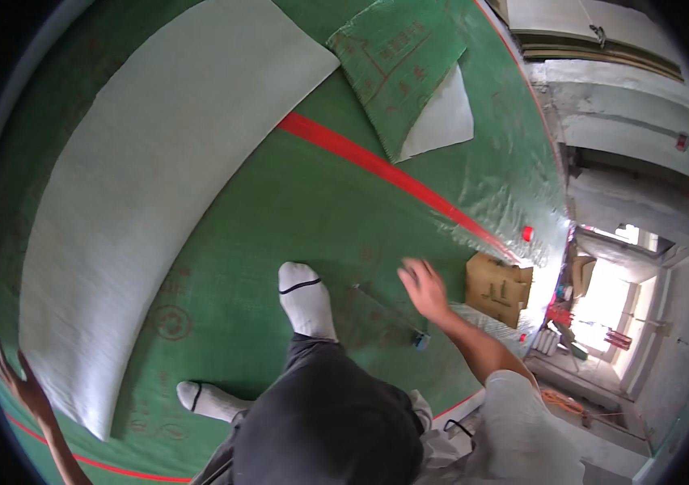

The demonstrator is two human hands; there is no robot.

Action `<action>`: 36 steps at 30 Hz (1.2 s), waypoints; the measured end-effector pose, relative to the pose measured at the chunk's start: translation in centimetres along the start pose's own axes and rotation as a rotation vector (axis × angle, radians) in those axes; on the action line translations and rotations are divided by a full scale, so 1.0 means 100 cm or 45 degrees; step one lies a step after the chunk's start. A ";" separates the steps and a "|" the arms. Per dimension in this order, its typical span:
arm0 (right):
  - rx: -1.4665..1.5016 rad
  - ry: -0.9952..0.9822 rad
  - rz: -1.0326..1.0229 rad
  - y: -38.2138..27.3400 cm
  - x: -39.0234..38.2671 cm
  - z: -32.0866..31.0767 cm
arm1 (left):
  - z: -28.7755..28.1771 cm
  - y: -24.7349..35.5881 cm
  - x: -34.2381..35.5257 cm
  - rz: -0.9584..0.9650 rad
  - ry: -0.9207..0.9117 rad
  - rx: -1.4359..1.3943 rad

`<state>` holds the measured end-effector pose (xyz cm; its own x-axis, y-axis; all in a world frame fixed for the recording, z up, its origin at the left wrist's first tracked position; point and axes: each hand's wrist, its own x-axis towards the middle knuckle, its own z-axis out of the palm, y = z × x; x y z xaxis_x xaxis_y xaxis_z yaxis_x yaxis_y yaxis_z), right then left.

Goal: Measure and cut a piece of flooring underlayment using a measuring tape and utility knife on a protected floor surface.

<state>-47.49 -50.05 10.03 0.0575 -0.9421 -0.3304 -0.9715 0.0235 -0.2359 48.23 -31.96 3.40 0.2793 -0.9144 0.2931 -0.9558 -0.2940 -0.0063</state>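
Note:
A long white sheet point(130, 194) of soft-looking material lies curved across the left of the green floor covering point(231, 275). Beside its near left corner is my left hand point(21, 384), fingers spread; whether it touches the sheet's edge I cannot tell. My right hand point(425, 288) hovers over the floor to the right of my foot, its fingers outstretched, slightly blurred, with nothing visible in them. Just below that hand lies a thin, long tool with a blue end point(420, 341), its kind unclear.
A green printed sheet point(397, 69) with a folded white corner lies at the far middle. Red tape point(385, 171) crosses the floor. To the right stand an open cardboard box point(494, 291) and a red cap point(528, 234). My socked feet point(304, 299) are on the covering.

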 end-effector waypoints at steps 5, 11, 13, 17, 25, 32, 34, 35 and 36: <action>-0.404 -0.558 0.427 0.114 -0.180 0.036 | 0.006 0.094 0.121 0.320 -0.230 0.073; -0.632 -0.532 0.592 0.160 -0.203 0.041 | 0.054 0.281 0.171 0.377 -0.177 -0.392; -0.610 -0.454 0.535 0.136 -0.176 0.061 | 0.046 0.281 0.165 0.322 -0.183 -0.341; -0.614 -0.449 0.368 0.135 -0.130 0.028 | 0.058 0.306 0.131 0.223 -0.191 -0.552; -0.315 -0.673 -0.166 0.170 -0.080 0.054 | 0.053 0.324 0.097 0.171 -0.199 -0.649; 0.334 -0.393 -0.170 0.025 -0.045 0.059 | 0.039 0.383 0.066 0.386 -0.322 -1.159; 0.457 -0.304 -0.275 -0.053 0.003 0.038 | 0.032 0.420 0.071 0.515 -0.538 -1.382; 0.580 -0.290 -0.351 -0.081 0.027 0.030 | 0.023 0.443 0.079 0.571 -0.688 -1.471; 0.601 -0.312 -0.421 -0.112 0.054 0.022 | 0.012 0.462 0.087 0.543 -0.718 -1.623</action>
<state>-35.81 -54.67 8.91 0.4431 -0.8221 -0.3575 -0.6902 -0.0583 -0.7212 6.57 -53.86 4.56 -0.3296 -0.9409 0.0777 -0.3214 0.1891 0.9279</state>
